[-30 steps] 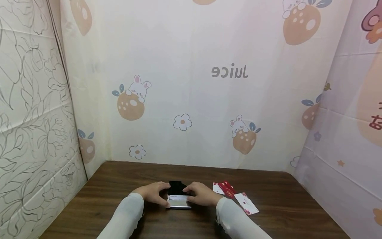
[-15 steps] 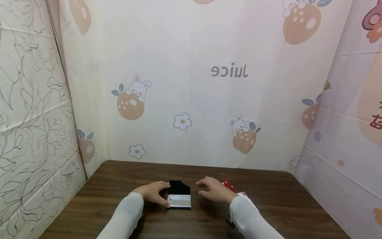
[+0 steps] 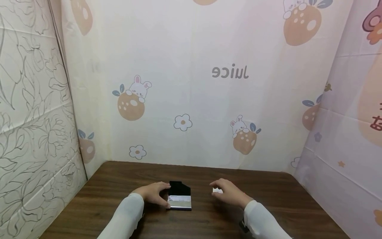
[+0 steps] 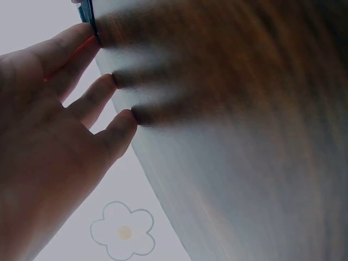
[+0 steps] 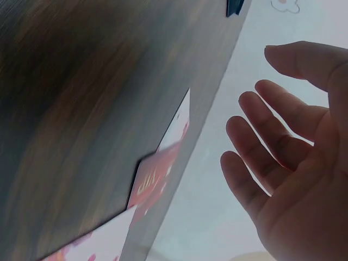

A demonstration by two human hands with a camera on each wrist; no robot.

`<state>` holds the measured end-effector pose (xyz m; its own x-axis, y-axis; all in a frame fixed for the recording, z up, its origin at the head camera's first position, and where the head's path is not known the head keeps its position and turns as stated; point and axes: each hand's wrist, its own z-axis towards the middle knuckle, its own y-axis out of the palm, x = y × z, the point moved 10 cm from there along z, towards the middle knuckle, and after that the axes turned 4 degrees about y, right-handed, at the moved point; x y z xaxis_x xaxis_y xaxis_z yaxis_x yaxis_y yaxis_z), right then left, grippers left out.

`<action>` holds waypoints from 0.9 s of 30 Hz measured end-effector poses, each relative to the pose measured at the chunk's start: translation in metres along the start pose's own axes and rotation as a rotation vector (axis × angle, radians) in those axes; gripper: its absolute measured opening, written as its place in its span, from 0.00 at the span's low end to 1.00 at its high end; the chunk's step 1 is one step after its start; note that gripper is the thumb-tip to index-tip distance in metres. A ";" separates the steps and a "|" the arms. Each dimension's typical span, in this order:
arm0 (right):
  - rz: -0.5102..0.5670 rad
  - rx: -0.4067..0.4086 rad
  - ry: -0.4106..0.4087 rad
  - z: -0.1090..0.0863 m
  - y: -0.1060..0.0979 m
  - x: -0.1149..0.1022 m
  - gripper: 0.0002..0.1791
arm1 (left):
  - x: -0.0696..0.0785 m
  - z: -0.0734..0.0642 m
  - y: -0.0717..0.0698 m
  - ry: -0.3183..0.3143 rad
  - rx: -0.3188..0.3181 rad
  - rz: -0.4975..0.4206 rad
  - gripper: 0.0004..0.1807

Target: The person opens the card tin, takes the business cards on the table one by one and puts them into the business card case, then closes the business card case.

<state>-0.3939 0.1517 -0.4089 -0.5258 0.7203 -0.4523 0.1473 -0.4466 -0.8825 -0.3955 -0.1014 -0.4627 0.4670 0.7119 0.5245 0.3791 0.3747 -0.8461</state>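
An opened card case [image 3: 179, 189], with a black flap and a silver front, lies on the table; a white card [image 3: 179, 198] shows inside it. My left hand [image 3: 151, 193] holds the case by its left side, thumb at the near corner and index finger farther back. In the left wrist view the other fingertips [image 4: 126, 117] rest on the tabletop. My right hand [image 3: 228, 193] hovers with loosely bent fingers over the loose cards, hiding most of them in the head view. In the right wrist view a red VIP card [image 5: 155, 176] overlaps a white card [image 5: 176, 122].
Another white card [image 5: 103, 239] with a floral print lies beside the red one in the right wrist view. The dark wood table [image 3: 119, 212] meets a printed curtain [image 3: 185, 99] at its back edge.
My right hand has let go of the card case and moved right, over the loose cards. My left hand has stayed at the case's left side.
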 end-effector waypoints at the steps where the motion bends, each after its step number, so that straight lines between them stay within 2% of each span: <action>1: -0.002 0.012 0.003 -0.002 -0.002 0.003 0.20 | 0.001 0.000 0.000 0.001 0.001 -0.002 0.47; 5: -0.023 0.064 0.045 -0.010 -0.012 0.017 0.21 | 0.002 0.000 0.000 0.004 0.002 -0.003 0.46; 8: -0.036 0.091 0.116 -0.016 -0.018 0.031 0.23 | 0.002 0.000 0.000 0.002 0.002 -0.001 0.46; 12: -0.031 0.106 0.220 -0.023 -0.025 0.047 0.24 | 0.001 -0.001 0.000 -0.006 0.004 0.002 0.47; 19: -0.041 0.116 0.308 -0.034 -0.032 0.065 0.27 | 0.002 -0.001 -0.001 -0.005 0.008 0.008 0.46; 23: -0.128 0.123 0.399 -0.043 -0.038 0.077 0.32 | 0.002 -0.002 -0.002 -0.008 0.012 0.019 0.46; 27: -0.206 0.096 0.475 -0.052 -0.042 0.087 0.40 | 0.003 -0.002 -0.002 -0.010 0.016 0.026 0.46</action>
<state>-0.4024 0.2608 -0.4183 -0.0952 0.9495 -0.2991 -0.0082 -0.3012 -0.9535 -0.3928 -0.1011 -0.4590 0.4686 0.7274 0.5013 0.3536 0.3655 -0.8610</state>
